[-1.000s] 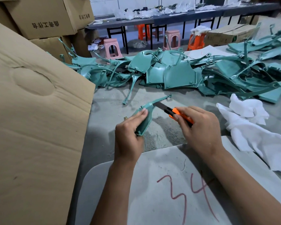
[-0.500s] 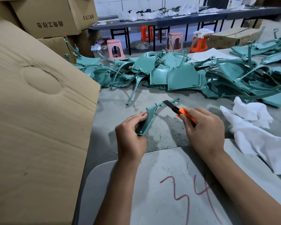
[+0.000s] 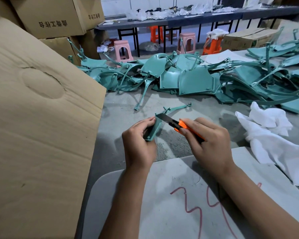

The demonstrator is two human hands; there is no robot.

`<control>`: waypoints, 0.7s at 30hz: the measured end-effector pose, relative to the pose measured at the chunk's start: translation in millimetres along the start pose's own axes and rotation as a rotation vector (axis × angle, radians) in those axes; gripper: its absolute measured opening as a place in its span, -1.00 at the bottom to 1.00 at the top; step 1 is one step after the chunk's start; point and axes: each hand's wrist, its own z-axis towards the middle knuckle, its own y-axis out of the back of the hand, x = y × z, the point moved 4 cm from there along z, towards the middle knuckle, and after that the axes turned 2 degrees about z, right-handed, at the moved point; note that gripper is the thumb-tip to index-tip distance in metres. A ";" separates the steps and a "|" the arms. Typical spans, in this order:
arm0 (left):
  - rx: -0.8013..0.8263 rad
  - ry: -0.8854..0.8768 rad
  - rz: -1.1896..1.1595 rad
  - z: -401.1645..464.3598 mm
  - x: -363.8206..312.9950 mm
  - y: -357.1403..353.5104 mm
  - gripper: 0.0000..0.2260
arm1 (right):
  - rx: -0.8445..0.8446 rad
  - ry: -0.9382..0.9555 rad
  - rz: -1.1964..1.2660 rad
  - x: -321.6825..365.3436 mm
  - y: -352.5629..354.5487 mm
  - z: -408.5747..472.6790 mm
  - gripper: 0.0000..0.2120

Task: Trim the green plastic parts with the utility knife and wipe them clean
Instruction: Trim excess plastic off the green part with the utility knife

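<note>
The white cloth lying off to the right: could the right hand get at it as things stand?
Probably yes, but not freely: the crumpled white cloth lies on the table just right of the right hand with nothing between them, yet that hand grips the orange utility knife, so it would likely put it down first.

Grey board (image 3: 162, 204) nearest the camera: a red hand-drawn "34", the 3 in full, the 4 partly hidden under the right forearm.
Big cardboard box (image 3: 48, 16) at top left: dark printed characters on its front face, appearing upside down, not clear enough to read off.
Same box, side face: a second, shorter run of printed characters, also upside down, also unreadable.
Flat carton (image 3: 245, 38) at far right, behind the green parts: small green print on its side, too small to read.
</note>
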 end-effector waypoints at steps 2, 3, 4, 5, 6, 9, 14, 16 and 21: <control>0.011 0.011 -0.014 -0.5 1.0 -0.5 -0.60 | 0.006 -0.007 -0.054 -2.1 0.4 2.1 -0.77; 0.023 0.010 -0.022 -1.0 1.6 -1.1 -0.61 | -0.004 -0.022 -0.108 -5.3 2.4 3.8 -0.78; 0.037 0.003 -0.028 -1.6 1.9 -2.0 -0.62 | -0.013 -0.048 -0.157 -9.3 5.3 5.3 -0.78; 0.049 -0.006 -0.030 -1.8 1.7 -3.0 -0.63 | -0.023 -0.076 -0.191 -13.0 8.1 6.5 -0.78; 0.056 -0.015 -0.028 -2.0 1.5 -3.3 -0.63 | -0.032 -0.096 -0.218 -14.7 10.1 7.2 -0.78; 0.044 -0.039 -0.007 -2.2 2.6 -2.8 -0.60 | -0.050 -0.084 -0.231 -7.6 9.8 5.4 -0.78; 0.022 -0.046 -0.002 -2.9 5.4 -2.6 -0.56 | 0.083 0.029 -0.007 -2.5 6.8 6.2 -0.79; 0.055 -0.025 -0.032 -3.1 6.2 -3.4 -0.53 | 0.051 -0.014 -0.096 -10.4 10.6 7.4 -0.79; 0.070 -0.022 -0.065 -3.1 9.2 -3.6 -0.57 | -0.048 -0.211 -0.267 -32.5 22.6 7.2 -0.77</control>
